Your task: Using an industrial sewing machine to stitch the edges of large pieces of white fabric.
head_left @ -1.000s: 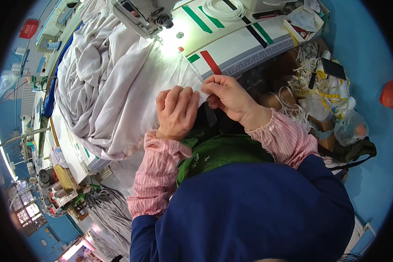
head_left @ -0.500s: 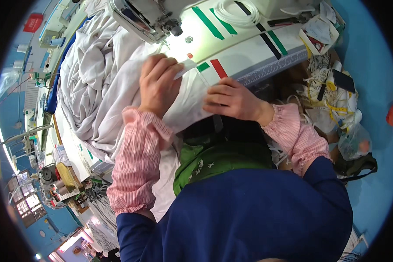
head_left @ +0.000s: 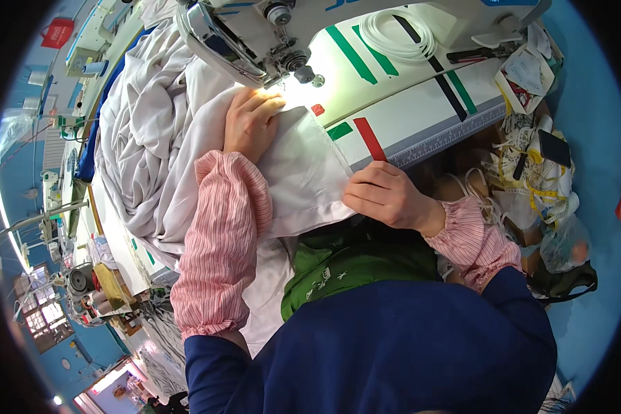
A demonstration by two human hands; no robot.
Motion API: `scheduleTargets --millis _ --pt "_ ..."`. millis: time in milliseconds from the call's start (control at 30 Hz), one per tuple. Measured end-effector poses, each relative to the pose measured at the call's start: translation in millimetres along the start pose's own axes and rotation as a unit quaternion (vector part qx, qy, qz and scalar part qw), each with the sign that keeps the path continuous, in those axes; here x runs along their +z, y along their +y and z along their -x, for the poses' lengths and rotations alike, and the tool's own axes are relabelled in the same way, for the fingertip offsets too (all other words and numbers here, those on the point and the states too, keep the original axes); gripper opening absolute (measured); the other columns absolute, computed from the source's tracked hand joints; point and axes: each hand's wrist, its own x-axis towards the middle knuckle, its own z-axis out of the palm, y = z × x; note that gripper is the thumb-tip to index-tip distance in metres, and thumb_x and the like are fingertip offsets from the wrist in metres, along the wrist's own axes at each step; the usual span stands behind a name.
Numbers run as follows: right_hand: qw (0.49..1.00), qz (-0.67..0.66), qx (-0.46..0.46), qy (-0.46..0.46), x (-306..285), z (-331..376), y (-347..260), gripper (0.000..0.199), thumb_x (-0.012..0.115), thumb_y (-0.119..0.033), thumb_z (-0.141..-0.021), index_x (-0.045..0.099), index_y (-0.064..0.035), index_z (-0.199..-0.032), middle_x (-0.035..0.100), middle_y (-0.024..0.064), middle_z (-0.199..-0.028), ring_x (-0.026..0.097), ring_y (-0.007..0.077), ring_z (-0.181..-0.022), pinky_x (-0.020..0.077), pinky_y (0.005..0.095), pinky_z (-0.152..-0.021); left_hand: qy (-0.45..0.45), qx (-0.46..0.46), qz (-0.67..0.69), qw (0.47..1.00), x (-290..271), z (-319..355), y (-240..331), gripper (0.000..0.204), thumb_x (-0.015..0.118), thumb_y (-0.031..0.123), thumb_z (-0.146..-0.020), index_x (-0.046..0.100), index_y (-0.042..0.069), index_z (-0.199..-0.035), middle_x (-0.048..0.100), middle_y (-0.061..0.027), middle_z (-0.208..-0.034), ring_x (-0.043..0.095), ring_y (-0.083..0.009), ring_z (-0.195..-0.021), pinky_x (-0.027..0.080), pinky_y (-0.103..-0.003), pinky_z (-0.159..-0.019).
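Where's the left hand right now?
In the head view, upper centre-left: the left hand lies flat on the white fabric, just below the sewing machine head.

Pale grey-white fabric (head_left: 186, 138), plain, heaped at upper left of the frame and spread flat at centre. Pink-and-white pinstriped sleeve covers (head_left: 221, 234) on both forearms, over dark navy sleeves. Bright green garment (head_left: 352, 265) with small white marks at lower centre. White sewing machine table (head_left: 421, 110) at upper right, marked with green, red and black tape strips. White coiled cord (head_left: 397, 31) at top. Blue floor (head_left: 593, 124) along right edge. Yellow box (head_left: 110, 283) at lower left.
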Motion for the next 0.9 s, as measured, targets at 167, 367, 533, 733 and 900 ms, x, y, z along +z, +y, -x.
scheduleTargets --millis 167,367,533,733,900 --pt "1.0 -0.001 0.011 -0.007 -1.3 -0.7 -2.0 0.017 0.063 -0.01 -0.075 0.065 -0.0072 -0.091 0.063 0.0012 -0.094 0.061 0.018 -0.094 0.0497 0.031 -0.082 0.002 -0.018 -0.001 1.0 1.8 -1.6 -3.3 0.025 0.074 -0.002 -0.067 0.073 0.008 -0.09 0.072 -0.0033 -0.096 0.062 -0.0241 -0.087 0.051 -0.035 -0.083" --pt "1.0 0.003 0.018 -0.017 -0.7 -2.7 -3.9 0.017 0.063 -0.01 -0.075 0.065 -0.007 -0.092 0.062 0.0013 -0.093 0.061 0.0181 -0.094 0.0496 0.031 -0.082 0.0 -0.02 -0.004 1.0 1.4 -0.9 -4.5 0.024 0.074 -0.001 -0.068 0.074 0.007 -0.091 0.072 -0.0036 -0.095 0.061 -0.0238 -0.086 0.052 -0.034 -0.082" --pt "0.999 0.005 0.027 -0.016 -2.9 -5.1 -5.3 0.017 0.063 -0.011 -0.075 0.065 -0.0066 -0.092 0.062 0.0013 -0.093 0.061 0.0181 -0.094 0.0497 0.0314 -0.082 -0.02 -0.034 -0.02 0.999 -0.3 -1.9 -2.8 0.024 0.073 -0.001 -0.069 0.074 0.007 -0.091 0.072 -0.0044 -0.096 0.062 -0.0241 -0.089 0.052 -0.035 -0.083" --pt "0.999 -0.001 0.048 -0.023 -5.0 -6.8 -6.2 0.02 0.065 -0.01 -0.073 0.067 -0.0067 -0.092 0.064 0.0012 -0.094 0.062 0.0188 -0.092 0.0511 0.0319 -0.077 -0.026 -0.001 -0.018 1.0 -1.9 0.1 -0.6 0.024 0.072 -0.001 -0.071 0.071 0.005 -0.094 0.071 -0.0073 -0.103 0.063 -0.0274 -0.096 0.052 -0.037 -0.086" --pt "0.998 -0.006 0.06 -0.035 -4.9 -11.3 -5.6 0.019 0.064 -0.009 -0.072 0.065 -0.0055 -0.091 0.064 0.0028 -0.093 0.062 0.0199 -0.091 0.052 0.0321 -0.076 -0.023 -0.008 -0.009 1.0 1.1 -0.1 -3.5 0.021 0.071 0.0 -0.074 0.071 0.005 -0.094 0.071 -0.0085 -0.1 0.063 -0.0281 -0.095 0.051 -0.037 -0.087"
